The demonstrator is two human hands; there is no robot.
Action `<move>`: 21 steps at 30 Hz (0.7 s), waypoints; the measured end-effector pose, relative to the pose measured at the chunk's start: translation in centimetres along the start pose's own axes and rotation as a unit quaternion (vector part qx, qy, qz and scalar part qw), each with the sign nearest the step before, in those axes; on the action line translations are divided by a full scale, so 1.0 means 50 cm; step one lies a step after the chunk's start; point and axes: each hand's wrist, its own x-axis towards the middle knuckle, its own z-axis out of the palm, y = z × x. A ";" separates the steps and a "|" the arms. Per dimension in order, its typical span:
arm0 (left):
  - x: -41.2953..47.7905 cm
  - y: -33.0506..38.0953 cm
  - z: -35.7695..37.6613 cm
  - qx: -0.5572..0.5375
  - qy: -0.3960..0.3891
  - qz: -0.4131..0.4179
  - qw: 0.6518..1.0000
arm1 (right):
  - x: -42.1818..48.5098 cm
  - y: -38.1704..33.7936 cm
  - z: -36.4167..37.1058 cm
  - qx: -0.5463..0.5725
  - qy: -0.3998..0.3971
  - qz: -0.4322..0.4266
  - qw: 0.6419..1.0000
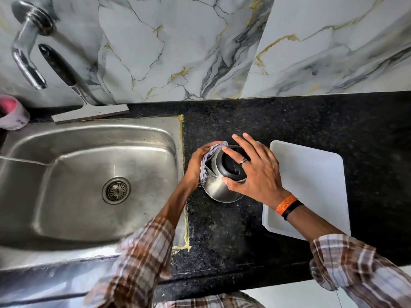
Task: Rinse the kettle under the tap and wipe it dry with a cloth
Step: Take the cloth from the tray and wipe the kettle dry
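A steel kettle (216,185) with a black lid stands upright on the dark granite counter (289,121), just right of the sink. My right hand (255,170) rests over the lid, its fingers spread and gripping the top. My left hand (195,163) presses a checked cloth (210,155) against the kettle's left side near the spout. The kettle's handle is hidden under my right hand. The tap (24,50) is mounted on the wall at the far left, and no water is visible.
The steel sink (89,178) fills the left half, with a drain at its middle. A white tray (311,187) lies right of the kettle. A squeegee (73,83) leans on the marble wall, and a pink cup (11,112) stands at the left edge.
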 end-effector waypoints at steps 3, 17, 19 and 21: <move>-0.025 -0.029 0.033 -0.042 0.129 0.039 0.990 | 0.000 -0.001 0.002 0.003 0.005 -0.002 1.000; -0.126 -0.129 0.202 -0.085 0.348 0.108 0.927 | -0.007 0.002 0.008 0.010 0.013 -0.009 1.000; -0.122 -0.142 0.198 -0.069 0.351 0.098 0.929 | -0.008 0.003 0.008 0.014 0.015 -0.013 1.000; -0.113 -0.146 0.185 -0.048 0.354 0.067 0.932 | -0.007 0.005 0.007 0.018 0.013 -0.018 1.000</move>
